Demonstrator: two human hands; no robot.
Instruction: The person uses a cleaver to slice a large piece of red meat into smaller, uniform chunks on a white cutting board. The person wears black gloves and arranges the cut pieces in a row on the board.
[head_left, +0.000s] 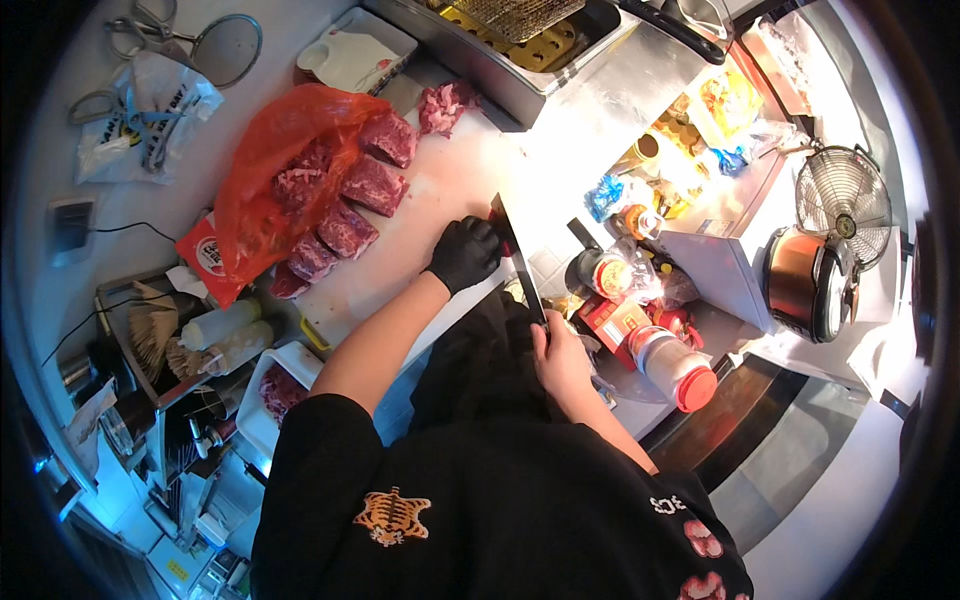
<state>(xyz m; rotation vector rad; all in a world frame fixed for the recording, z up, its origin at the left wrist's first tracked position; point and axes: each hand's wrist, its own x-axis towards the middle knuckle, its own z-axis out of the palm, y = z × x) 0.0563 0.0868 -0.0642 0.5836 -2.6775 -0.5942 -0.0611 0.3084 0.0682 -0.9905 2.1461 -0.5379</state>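
Observation:
My left hand (466, 253), in a black glove, has its fingers curled on a small piece of red meat (501, 225), mostly hidden by the glove and blade. In my bare right hand (561, 358) is the handle of a long knife; its blade (525, 274) runs up past the gloved fingertips, right beside the meat. Both hands are at the right end of a white cutting board (427, 184). Several thick chunks of raw meat (375, 185) lie left of the glove, against a red plastic bag (259, 142). Pale meat trimmings (444, 107) rest at the board's far side.
Behind the board stand a white tray (330, 64) and a metal fryer (517, 82). Jars (667, 360) and a red box (609, 330) crowd the right. Lower left, a white tub (259, 420) holds meat beside squeeze bottles (225, 324). Scissors (142, 120) lie upper left.

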